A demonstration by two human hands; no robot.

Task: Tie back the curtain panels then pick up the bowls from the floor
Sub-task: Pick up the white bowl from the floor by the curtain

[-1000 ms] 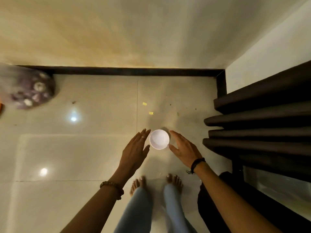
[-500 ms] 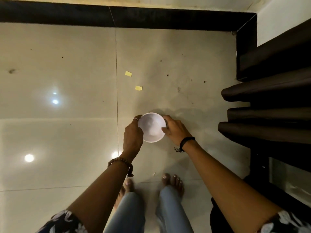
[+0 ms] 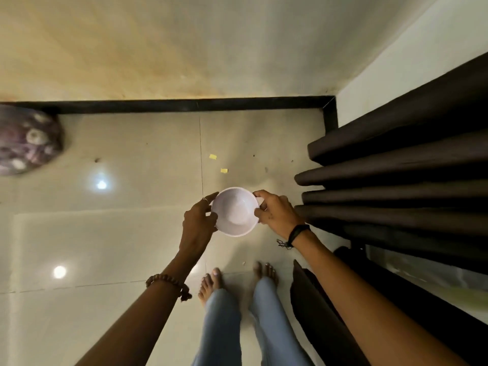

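A white bowl (image 3: 235,211) with small side handles is held above the tiled floor, its opening facing up and its inside bare. My left hand (image 3: 198,223) grips its left rim with thumb and fingers. My right hand (image 3: 274,212) grips the right side at the handle. Dark curtain folds (image 3: 396,180) hang along the right, close beside my right wrist. A dark piece of curtain fabric (image 3: 314,307) lies by my right foot. No other bowl is in view.
My bare feet (image 3: 211,282) stand on glossy beige tiles (image 3: 118,233) just below the bowl. Two small yellow scraps (image 3: 212,156) lie on the floor ahead. A floral cushion (image 3: 26,141) sits at the far left by the black skirting (image 3: 184,105).
My hands went from open beside the bowl on the floor to closed on it. The bowl has come up off the floor, and the view has risen back from the floor.
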